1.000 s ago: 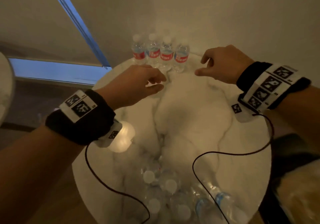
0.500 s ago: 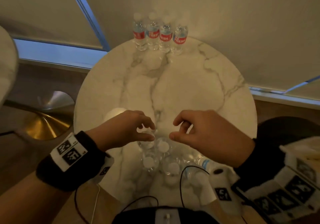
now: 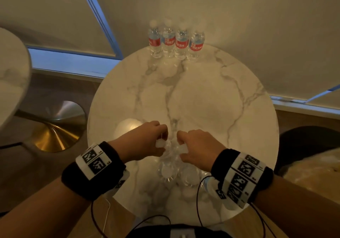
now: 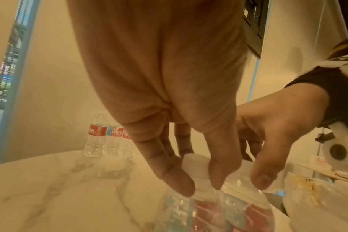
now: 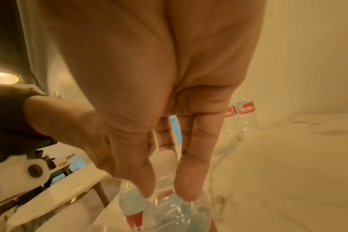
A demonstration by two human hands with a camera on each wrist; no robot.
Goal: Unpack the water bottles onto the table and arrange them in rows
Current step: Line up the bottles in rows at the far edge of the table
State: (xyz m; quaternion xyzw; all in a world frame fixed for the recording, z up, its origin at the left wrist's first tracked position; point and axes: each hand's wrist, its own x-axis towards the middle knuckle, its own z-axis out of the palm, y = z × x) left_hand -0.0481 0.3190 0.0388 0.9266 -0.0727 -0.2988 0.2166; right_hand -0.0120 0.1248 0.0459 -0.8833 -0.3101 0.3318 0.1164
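Note:
Several clear water bottles with red labels stand in a row [image 3: 176,41] at the far edge of the round marble table [image 3: 211,99]. A cluster of bottles [image 3: 171,173] in clear wrap sits near the front edge. My left hand [image 3: 161,144] pinches the white cap and neck of one front bottle [image 4: 195,163], thumb and fingers on either side. My right hand [image 3: 183,148] grips the cap and neck of the neighbouring bottle [image 5: 167,158] in the same way. Both bottles stand upright among the cluster. The far row also shows in the left wrist view [image 4: 107,138].
A second marble tabletop [image 3: 11,76] juts in at the left above a gold pedestal base [image 3: 55,136]. A dark seat [image 3: 303,140] stands to the right. Blinds and a wall run close behind the far row. Thin cables [image 3: 198,201] hang from my wrists.
Both hands have drawn back from the far row to the cluster at the front edge, dropped onto two caps and closed around them.

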